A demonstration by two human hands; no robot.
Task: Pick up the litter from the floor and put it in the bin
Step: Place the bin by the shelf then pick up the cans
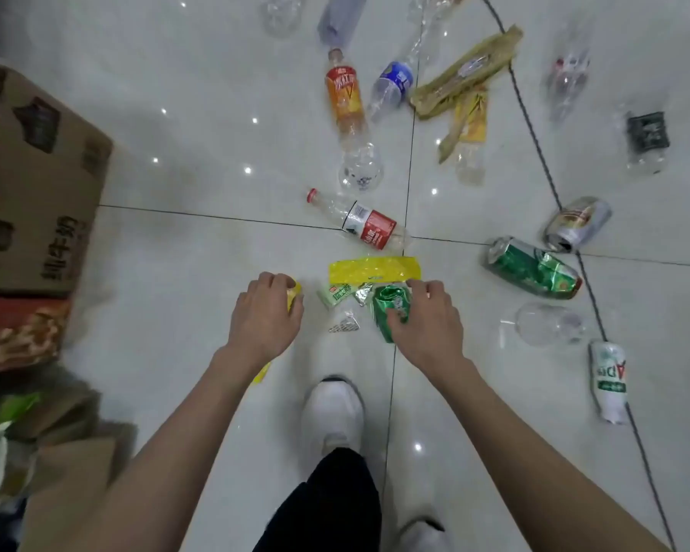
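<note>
Crushed green can point(393, 308) gripped in right hand point(427, 326); yellow packet point(294, 292) in left hand point(263, 316).

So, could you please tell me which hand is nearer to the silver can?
Right. The right hand, gripping a small crushed green can, is left of the silver can; the left hand, holding a yellow wrapper, is farther left.

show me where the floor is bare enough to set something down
Bare floor: the wide tile between the cardboard box and the orange-label bottle, running down to the left hand; the tile between the white shoe and the white-label bottle. Crowded: around the yellow wrapper by the right hand, and the upper right with bottles and the silver can.
</note>
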